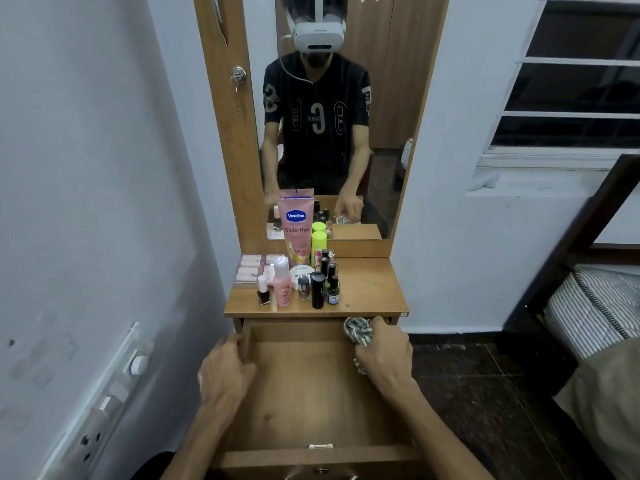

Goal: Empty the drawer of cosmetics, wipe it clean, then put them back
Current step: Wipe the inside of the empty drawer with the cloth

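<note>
The wooden drawer (311, 382) is pulled out below the dresser top and holds nothing. My left hand (227, 370) grips its left wall. My right hand (382, 355) is closed on a bunched patterned cloth (356, 329) at the drawer's far right corner. The cosmetics stand on the dresser top (367, 289): a pink Vaseline tube (296, 228), a neon green bottle (318, 247), a pink bottle (282, 287), a black tube (317, 289), several small nail polish bottles (330, 271), a white jar (302, 271) and a pack of pink items (250, 268).
A mirror (329, 116) rises behind the dresser top and reflects me. A white wall with a switch panel (114, 382) is on the left. A bed with a striped mattress (595, 306) and a dark frame stands to the right, beneath a window (571, 81).
</note>
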The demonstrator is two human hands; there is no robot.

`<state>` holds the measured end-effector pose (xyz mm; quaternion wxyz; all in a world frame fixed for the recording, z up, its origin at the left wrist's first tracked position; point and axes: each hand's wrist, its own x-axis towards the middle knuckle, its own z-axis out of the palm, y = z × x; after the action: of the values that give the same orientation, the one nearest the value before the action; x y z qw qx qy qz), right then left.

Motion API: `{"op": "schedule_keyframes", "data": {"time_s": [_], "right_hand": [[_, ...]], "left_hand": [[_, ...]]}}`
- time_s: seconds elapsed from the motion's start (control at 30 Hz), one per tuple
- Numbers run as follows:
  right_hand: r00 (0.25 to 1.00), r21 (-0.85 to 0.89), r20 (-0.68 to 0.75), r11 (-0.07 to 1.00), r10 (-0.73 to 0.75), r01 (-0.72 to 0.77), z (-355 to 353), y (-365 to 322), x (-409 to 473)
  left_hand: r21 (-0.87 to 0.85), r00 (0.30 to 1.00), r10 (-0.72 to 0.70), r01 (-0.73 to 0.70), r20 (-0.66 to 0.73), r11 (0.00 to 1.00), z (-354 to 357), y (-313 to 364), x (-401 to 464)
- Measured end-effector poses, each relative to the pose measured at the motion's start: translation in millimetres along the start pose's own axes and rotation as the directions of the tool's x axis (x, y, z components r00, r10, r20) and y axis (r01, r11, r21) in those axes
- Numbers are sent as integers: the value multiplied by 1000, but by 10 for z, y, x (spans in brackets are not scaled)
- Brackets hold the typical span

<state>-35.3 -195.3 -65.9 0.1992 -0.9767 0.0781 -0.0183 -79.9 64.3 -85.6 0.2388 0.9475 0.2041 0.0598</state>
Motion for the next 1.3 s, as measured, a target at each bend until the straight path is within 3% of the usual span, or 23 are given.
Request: {"op": "schedule_keyframes", "data": {"time_s": [0.3, 0.47, 0.67, 0.87, 1.0, 1.17, 1.3], "right_hand": [[994, -193, 108, 981, 13, 8, 462, -200, 217], [978, -35, 208, 999, 37, -30, 616, -276, 197], [937, 77, 338, 995, -87, 64, 854, -726, 96], [853, 116, 412, 947, -320, 299, 1096, -1196, -78], [815, 122, 440, 925, -376, 361, 1105, -1194, -167], [648, 167, 637, 896, -416, 411, 840, -1024, -302], [385, 151, 861, 890, -333, 431, 742, -983, -572]], "left_hand": [[-48, 999, 9, -7, 45, 999, -12, -27, 92], [-74, 999, 20, -18, 30, 997, 45, -100, 126], [-90, 1000, -2, 4, 30, 996, 28, -92, 115], [-98, 1000, 21, -21, 7, 995, 13, -87, 95], [-98, 1000, 19, -17, 19, 995, 17, -104, 77], [-49, 999, 45, -44, 18, 998, 58, -111, 21], [-21, 999, 49, -48, 20, 999, 65, -94, -25]]}}
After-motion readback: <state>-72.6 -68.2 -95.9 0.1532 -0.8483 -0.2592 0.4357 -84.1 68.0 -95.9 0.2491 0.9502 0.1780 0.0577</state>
